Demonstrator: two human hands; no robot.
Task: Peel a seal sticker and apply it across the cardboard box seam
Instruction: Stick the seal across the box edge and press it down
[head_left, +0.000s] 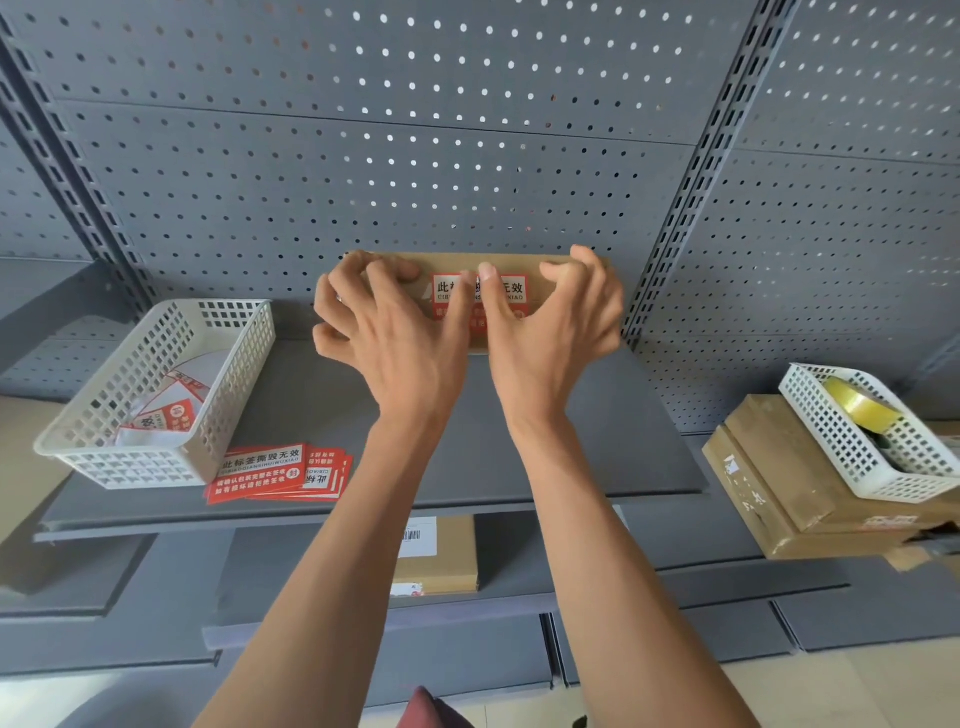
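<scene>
Cardboard, one flat brown box (550, 270), lies at the far edge of the grey shelf (613, 431) against the pegboard back panel (467, 156). Both hands are spread open on it: the left hand (395, 332) covers its left end with fingers curled over the far edge, the right hand (556, 322) covers its right end, and both thumbs press down on one red-and-white seal sticker (511, 293) at the middle of the box top. Left of the hands sit one white mesh basket (150, 395) holding a few loose stickers and backing sheets, and just beside it a fanned stack of red stickers (275, 475) near the shelf's front edge. Bare shelf lies between that stack and the forearms. At the far right, a second white basket (857, 447) with one yellow tape roll (857, 405) rests on stacked boxes (779, 483).
</scene>
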